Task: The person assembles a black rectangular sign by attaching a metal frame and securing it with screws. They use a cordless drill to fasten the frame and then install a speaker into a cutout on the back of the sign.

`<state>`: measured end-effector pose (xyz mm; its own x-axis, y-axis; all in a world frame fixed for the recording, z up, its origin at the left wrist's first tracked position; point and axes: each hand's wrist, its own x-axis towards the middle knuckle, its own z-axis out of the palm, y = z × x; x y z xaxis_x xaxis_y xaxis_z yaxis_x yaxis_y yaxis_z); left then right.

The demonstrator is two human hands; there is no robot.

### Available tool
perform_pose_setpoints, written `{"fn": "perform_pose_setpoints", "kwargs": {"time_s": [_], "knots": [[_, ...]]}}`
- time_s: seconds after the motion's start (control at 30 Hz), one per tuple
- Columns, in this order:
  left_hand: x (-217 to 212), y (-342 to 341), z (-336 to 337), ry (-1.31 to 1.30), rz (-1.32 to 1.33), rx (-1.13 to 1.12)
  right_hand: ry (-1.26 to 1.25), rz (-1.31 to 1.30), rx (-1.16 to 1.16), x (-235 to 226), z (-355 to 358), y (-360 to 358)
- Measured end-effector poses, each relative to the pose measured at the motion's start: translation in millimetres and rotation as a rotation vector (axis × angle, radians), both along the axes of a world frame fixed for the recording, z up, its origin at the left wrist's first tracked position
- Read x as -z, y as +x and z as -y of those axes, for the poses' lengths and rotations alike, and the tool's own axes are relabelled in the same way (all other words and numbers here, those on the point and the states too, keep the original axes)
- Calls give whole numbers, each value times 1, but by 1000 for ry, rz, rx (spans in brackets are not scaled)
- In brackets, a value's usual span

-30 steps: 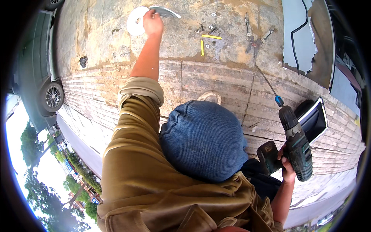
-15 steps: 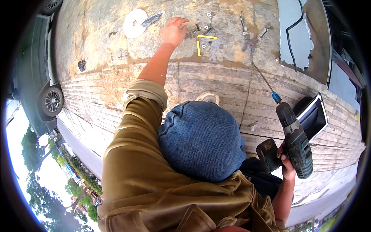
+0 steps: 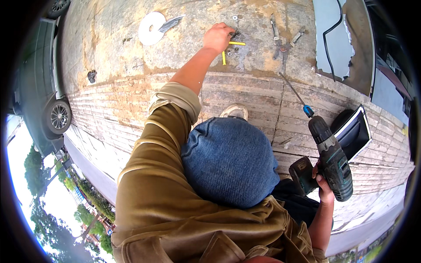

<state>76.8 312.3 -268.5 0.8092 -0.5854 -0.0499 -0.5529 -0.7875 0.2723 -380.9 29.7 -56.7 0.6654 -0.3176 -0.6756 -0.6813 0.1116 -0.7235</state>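
The place seems to be an outdoor work spot on stained paving (image 3: 114, 50). Trees (image 3: 36, 167) and bright sky (image 3: 16, 151) are visible at lower left, a vehicle (image 3: 35, 87) is standing nearby, and a hand tool (image 3: 275, 32) lies directly on the paving.

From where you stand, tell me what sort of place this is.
Probably an outdoor paved area serving as a makeshift work spot: a car stands at the left, trees show at the lower left, and the right hand holds a power drill above the ribbed paving.
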Motion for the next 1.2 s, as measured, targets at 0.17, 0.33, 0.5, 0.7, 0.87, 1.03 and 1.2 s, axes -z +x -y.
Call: {"fn": "perform_pose_setpoints", "kwargs": {"time_s": [0.17,0.33,0.5,0.7,0.87,1.03,1.2], "knots": [[-2,1,4,46,-52,-82,-24,-12,-6,3,0,-3],[-2,4,-5,-13,-22,-99,23,-15,17,-2,-2,4],[-11,0,-8,-301,-166,-334,18,-13,43,0,-4,2],[-43,-76,20,-832,-1103,-662,-34,11,-3,2,-4,0],[-57,-158,42,-1098,-1872,-826,-21,5,-91,3,-2,0],[-62,-165,45,-1215,-1959,-774,-36,-4,-93,-6,-8,7],[-65,-160,46,-1243,-1967,-698,-48,-43,-107,-12,-8,11]]}}
